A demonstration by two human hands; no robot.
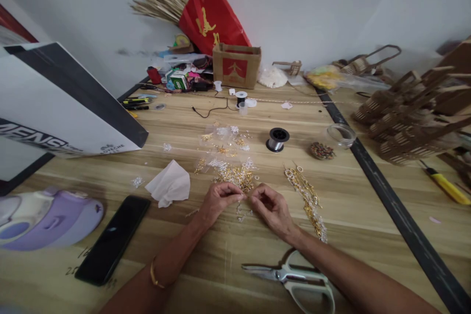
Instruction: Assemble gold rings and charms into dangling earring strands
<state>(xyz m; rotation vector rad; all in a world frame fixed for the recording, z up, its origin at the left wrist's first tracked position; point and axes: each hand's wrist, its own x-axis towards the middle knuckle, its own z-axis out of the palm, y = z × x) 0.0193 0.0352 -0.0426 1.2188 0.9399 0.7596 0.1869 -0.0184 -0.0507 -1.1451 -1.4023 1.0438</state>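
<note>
Silvery chain (239, 213) — lengthwise toward wearer, slightly curled

L hand (217, 201): fingers (228, 187) pinched | R hand (272, 207): curled, nr L | 2 forearms (173, 255) inwd

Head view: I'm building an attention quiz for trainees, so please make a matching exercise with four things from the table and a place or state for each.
1. heap of small gold and silver metal pieces
2. metal scissors with pale looped handles
3. flat black rectangular phone
4. black-rimmed spool of silvery wire

A. Standing upright
B. Beside the lilac-and-cream item
C. Directly beyond the left hand and right hand
D. Next to the right forearm

Pairs: 1-C, 2-D, 3-B, 4-A
</note>
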